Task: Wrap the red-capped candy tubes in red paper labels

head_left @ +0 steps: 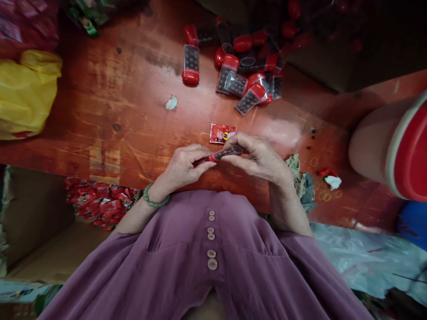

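Start with the reddish tabletop, then the big tub at the right and the heap of capped tubes on the far side. Nearer, see the left hand, thumb and fingers pinched nearly together on the red end of a clear tube, and the right hand, thumb and fingertips parted only by the tube's clear end. Held tilted between them, over the tabletop's near part. Probably light, stiff and slick, perhaps brittle under a hard squeeze; best taken by the red end and mid-body, gently. Cannot tell how tightly closed. Just beyond, find the flat red sachet; smallest, the dark beads lying loose near the tub.
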`<state>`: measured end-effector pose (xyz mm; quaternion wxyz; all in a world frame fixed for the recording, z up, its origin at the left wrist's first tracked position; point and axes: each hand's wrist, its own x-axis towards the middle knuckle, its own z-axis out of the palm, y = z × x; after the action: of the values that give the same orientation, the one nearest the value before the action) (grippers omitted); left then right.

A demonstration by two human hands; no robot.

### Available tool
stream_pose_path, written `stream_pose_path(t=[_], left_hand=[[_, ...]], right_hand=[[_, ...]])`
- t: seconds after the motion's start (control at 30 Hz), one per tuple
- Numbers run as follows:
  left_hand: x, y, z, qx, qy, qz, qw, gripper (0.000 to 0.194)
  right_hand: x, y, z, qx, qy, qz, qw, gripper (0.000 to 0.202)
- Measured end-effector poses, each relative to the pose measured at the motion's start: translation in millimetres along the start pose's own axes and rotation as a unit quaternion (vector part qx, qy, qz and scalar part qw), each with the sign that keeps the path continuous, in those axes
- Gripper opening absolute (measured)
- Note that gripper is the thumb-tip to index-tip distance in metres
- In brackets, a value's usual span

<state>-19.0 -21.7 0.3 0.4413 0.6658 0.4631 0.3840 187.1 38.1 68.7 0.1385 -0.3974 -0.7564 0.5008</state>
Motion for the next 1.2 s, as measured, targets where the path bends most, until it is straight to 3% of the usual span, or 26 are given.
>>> stream_pose_path(t=[0.1, 0.27, 0.47, 0.6, 0.7, 0.8, 0.93, 1.07, 1.2], left_hand=[[1.4, 1.9, 1.3, -0.063, -0.016, -0.069, 0.996, 0.018], [8.9, -1.1, 1.4, -0.217, -0.068, -0.179, 0.957, 0.044], [10.2, -7.2, 0.1, -0.282, -0.009, -0.218, 0.934, 0.053], [0.7, -5.9, 2.4, -0.384, 0.015, -0.229, 0.894, 0.062], [-6.7, -2.6, 10.1, -0.426, 0.018, -0.249, 0.869, 0.049], [-10.2, 0.8, 20.9, -0.417, 0.065, -0.266, 0.867, 0.035], [-9.9, 3.4, 29.8, -0.407, 0.11, -0.292, 0.859, 0.034], [-8.8, 3.5, 31.5, -0.378, 0.123, -0.292, 0.87, 0.036], [-5.4, 3.9, 31.3, -0.395, 0.11, -0.297, 0.862, 0.04]], right_hand=[[-0.4, 6.7, 4.0, 0.146, -0.023, 0.075, 0.986, 0.02], [-2.4, 20.0, 9.6, 0.358, -0.064, 0.121, 0.924, 0.035], [-8.8, 32.5, 29.4, 0.447, 0.012, 0.148, 0.882, 0.039], [-10.1, 33.9, 42.2, 0.465, 0.078, 0.158, 0.867, 0.045], [-9.9, 32.7, 49.5, 0.467, 0.11, 0.153, 0.864, 0.047], [-9.9, 32.1, 56.4, 0.466, 0.127, 0.143, 0.864, 0.045], [-13.6, 29.1, 62.1, 0.429, 0.171, 0.126, 0.878, 0.04], [-18.8, 23.2, 63.0, 0.339, 0.219, 0.113, 0.908, 0.036], [-19.8, 24.3, 64.1, 0.322, 0.237, 0.105, 0.911, 0.036]])
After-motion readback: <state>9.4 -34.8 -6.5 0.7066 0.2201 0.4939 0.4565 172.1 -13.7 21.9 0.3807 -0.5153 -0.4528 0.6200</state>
